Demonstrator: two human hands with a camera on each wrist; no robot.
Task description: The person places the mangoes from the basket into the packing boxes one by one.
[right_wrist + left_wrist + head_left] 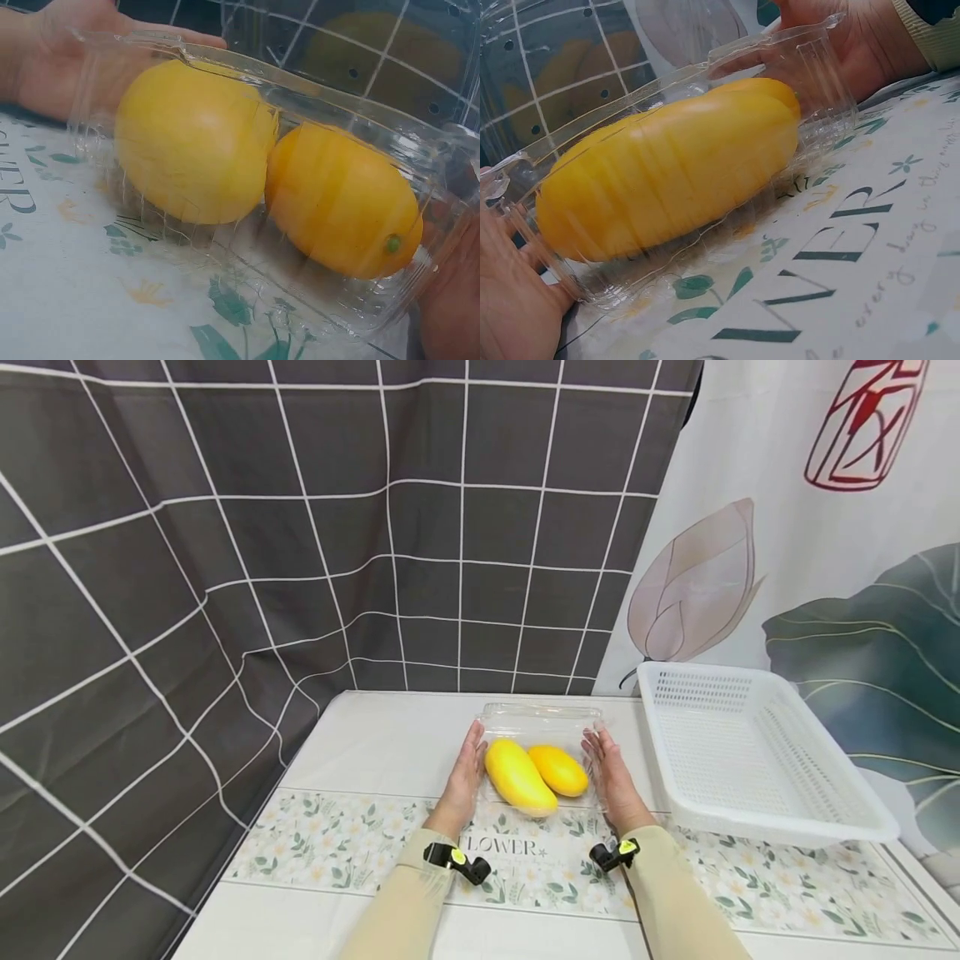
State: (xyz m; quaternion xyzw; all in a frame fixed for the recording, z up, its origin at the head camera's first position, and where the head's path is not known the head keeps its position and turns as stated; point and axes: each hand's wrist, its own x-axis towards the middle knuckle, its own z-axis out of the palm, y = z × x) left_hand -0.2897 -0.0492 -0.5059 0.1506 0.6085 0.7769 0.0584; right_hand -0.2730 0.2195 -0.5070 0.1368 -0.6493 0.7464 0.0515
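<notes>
A clear plastic clamshell box [826, 71] rests on the table with its lid [536, 720] raised at the back. Two yellow mangoes lie inside: a larger, longer mango [517, 778] on the left and a smaller mango [341, 199] on the right, with a green stem spot. My left hand [462, 781] lies along the box's left side, fingers pointing forward and fairly straight. On the opposite side my right hand [617, 783] touches the box wall in the same way. Some fingers are seen only through the plastic or are hidden behind it.
To the right stands a white perforated plastic basket [731, 747]. A white table [360, 735] with a flowered band [330, 843] lies beneath everything. Dark gridded cloth [420, 527] hangs behind and at the left; a leaf-printed white curtain [780, 468] hangs at the right.
</notes>
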